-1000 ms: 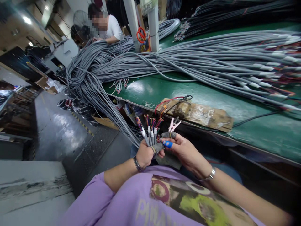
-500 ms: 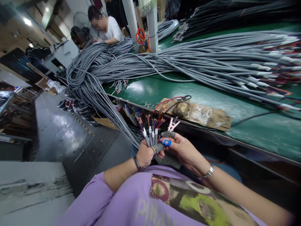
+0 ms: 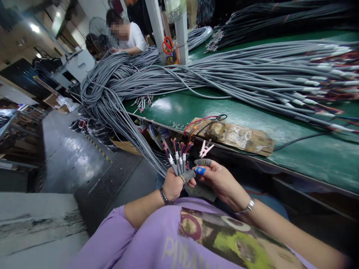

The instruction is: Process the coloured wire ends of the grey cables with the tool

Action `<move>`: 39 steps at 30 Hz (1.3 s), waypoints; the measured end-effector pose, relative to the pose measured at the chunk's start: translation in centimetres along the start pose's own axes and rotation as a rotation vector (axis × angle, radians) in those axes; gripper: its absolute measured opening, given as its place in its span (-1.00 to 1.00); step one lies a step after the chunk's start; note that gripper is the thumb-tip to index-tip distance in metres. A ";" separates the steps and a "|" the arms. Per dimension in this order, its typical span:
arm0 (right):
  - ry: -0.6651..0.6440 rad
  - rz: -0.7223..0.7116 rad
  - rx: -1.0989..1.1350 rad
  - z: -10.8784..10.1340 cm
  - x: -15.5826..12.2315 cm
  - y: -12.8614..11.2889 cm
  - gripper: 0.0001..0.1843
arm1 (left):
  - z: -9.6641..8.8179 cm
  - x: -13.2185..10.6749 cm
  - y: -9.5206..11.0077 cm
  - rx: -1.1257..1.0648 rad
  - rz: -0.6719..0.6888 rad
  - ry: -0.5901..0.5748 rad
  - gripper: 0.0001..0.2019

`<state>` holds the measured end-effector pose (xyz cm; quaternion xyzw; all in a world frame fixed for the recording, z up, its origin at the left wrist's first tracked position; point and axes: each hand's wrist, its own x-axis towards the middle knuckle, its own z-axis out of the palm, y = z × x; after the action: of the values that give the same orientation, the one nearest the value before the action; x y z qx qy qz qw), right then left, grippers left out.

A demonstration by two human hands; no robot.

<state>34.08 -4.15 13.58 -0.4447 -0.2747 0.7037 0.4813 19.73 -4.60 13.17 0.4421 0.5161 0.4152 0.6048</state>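
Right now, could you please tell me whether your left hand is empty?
No, the left hand is closed around a bunch of grey cable ends, beside the right hand with its pink tool.

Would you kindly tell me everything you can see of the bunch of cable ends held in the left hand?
The cable ends are several grey, rubbery-looking sheathed cables, each with a white band near the tip and thin coloured wires, red, blue and orange among them, fanning out above. They stand roughly upright, gripped in the fist of the left hand, in front of the green table. The right hand, holding a pink-white tool, sits close beside; contact is unclear.
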 end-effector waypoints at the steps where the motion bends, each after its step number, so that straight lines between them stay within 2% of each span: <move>1: 0.006 0.002 0.010 0.0 0.0 0.0 -0.58 | 0.0 0.0 0.0 0.003 -0.002 0.003 -0.59; 5: 0.002 0.020 0.088 0.2 -0.1 0.0 -0.62 | 0.0 0.0 0.1 -0.002 -0.013 -0.013 -0.60; 12: -0.150 0.030 0.170 0.2 -0.1 0.2 -0.63 | -0.3 0.2 -0.1 -0.013 -0.072 -0.192 -0.63; 17: -0.018 -0.003 0.160 -0.5 0.4 0.3 -0.62 | -0.6 0.4 -0.1 -0.059 -0.035 -0.151 -0.64; 19: -0.076 0.036 0.169 -0.6 0.5 0.3 -0.64 | -0.8 0.4 0.0 -0.088 -0.040 -0.177 -0.64; 23: -0.327 0.151 0.219 -0.4 0.3 0.2 -0.66 | -1.1 0.4 0.3 -0.067 -0.096 -0.295 -0.65; 25: -0.369 0.159 0.234 -0.3 0.3 0.2 -0.67 | -1.1 0.3 0.4 -0.045 -0.115 -0.326 -0.65; 30: -0.154 0.111 0.277 -1.4 0.9 0.6 -0.74 | -0.8 0.2 0.6 -0.061 -0.114 -0.222 -0.64; 32: -0.106 0.117 0.271 -2.0 1.0 0.7 -0.76 | -0.6 0.2 0.6 -0.056 -0.095 -0.177 -0.62; 35: -0.126 0.119 0.226 -2.4 0.7 0.6 -0.74 | -0.4 0.2 0.6 -0.049 -0.057 -0.137 -0.62; 39: -0.163 0.057 0.096 -1.5 0.1 0.2 -0.69 | -0.2 0.2 0.4 -0.065 -0.027 -0.143 -0.65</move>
<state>35.32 -4.16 12.66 -0.3698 -0.2661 0.7633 0.4580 19.57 -4.23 13.52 0.4437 0.4640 0.3909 0.6596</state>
